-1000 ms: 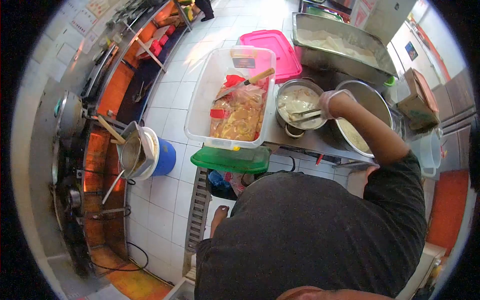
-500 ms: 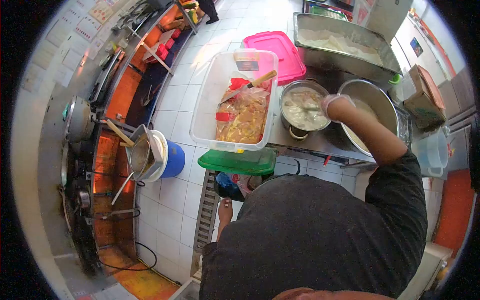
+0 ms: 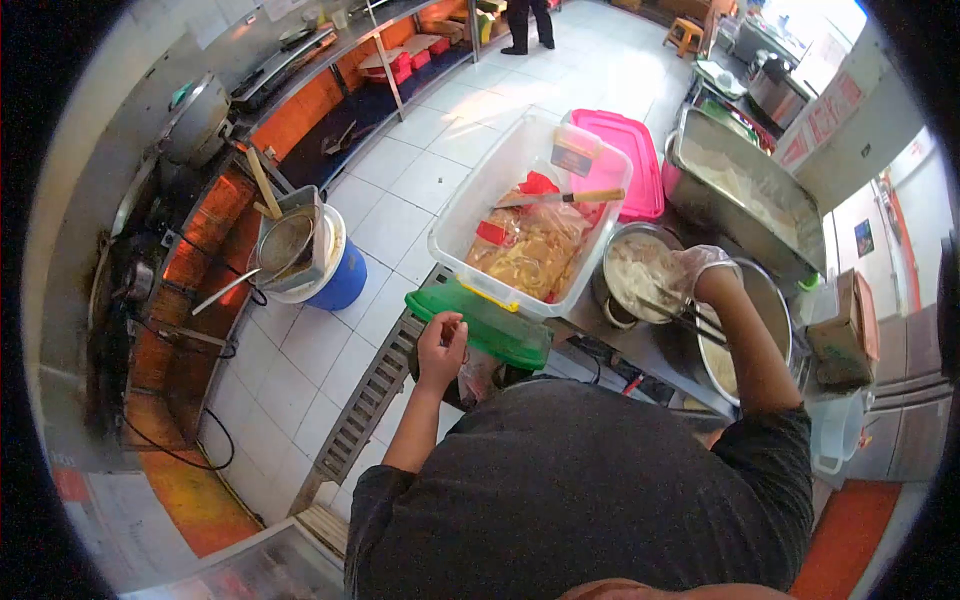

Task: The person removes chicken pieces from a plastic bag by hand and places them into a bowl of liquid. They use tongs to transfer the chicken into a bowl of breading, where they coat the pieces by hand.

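Note:
My right hand (image 3: 705, 275), in a clear plastic glove, reaches over the rim of a metal pot (image 3: 612, 312) of pale, wet mixture (image 3: 638, 270). Its fingers look closed, but the glove and blur hide what they hold. Just below the hand, a dark, long-handled utensil (image 3: 685, 315) slants across the pot's rim towards the large metal pot (image 3: 785, 340). Bare and loosely curled, my left hand (image 3: 442, 345) hovers by the green lid (image 3: 490, 335) with its fingers apart and nothing in them. A clear plastic tub (image 3: 450, 250) holds bagged yellowish food (image 3: 530, 255) and a wooden-handled knife (image 3: 595, 196).
Behind the tub are a pink lid (image 3: 640, 150) and a deep metal tray (image 3: 795, 235) of white powder. A cardboard box (image 3: 840, 335) stands at right. On the left, a strainer (image 3: 285, 245) rests atop a blue bucket (image 3: 340, 280). Another person's legs (image 3: 528, 22) show far back.
My left hand has risen from low beside my body to the green lid. My right hand stays at the pot; the dark utensil now shows across the rim. The view has shifted.

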Demonstrator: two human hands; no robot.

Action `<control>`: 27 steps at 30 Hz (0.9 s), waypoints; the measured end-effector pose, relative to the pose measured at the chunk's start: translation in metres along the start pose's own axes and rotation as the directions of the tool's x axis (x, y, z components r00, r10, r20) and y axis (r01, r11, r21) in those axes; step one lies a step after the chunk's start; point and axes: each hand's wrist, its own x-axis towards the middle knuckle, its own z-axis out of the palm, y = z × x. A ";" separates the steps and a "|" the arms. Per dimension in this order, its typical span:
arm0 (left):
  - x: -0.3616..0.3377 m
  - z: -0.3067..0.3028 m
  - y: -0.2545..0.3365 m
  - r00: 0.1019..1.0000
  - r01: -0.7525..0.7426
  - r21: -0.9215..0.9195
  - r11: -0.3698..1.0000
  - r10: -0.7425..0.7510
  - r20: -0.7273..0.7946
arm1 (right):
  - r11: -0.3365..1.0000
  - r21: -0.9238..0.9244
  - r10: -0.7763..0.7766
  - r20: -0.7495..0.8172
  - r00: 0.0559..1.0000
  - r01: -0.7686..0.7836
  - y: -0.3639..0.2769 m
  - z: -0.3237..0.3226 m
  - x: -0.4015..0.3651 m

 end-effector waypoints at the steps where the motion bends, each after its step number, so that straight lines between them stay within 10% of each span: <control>1: 0.002 -0.002 0.001 1.000 -0.012 -0.018 1.000 0.012 -0.005 | 0.997 0.061 0.047 0.078 0.996 -0.052 -0.008 -0.010 0.005; 10: 0.014 -0.023 0.027 0.993 -0.120 0.024 0.992 0.120 -0.020 | 0.943 -0.055 -0.326 -0.359 0.875 0.328 -0.127 -0.066 0.084; 17: 0.034 -0.047 0.062 0.979 -0.193 -0.030 0.981 0.194 0.061 | 0.969 -0.169 -0.189 -0.046 0.981 0.179 -0.154 -0.050 0.142; 27: 0.125 0.018 0.131 0.868 -0.095 -0.032 0.995 0.099 0.487 | 0.851 0.474 -0.121 -0.240 0.963 0.225 -0.072 -0.033 0.093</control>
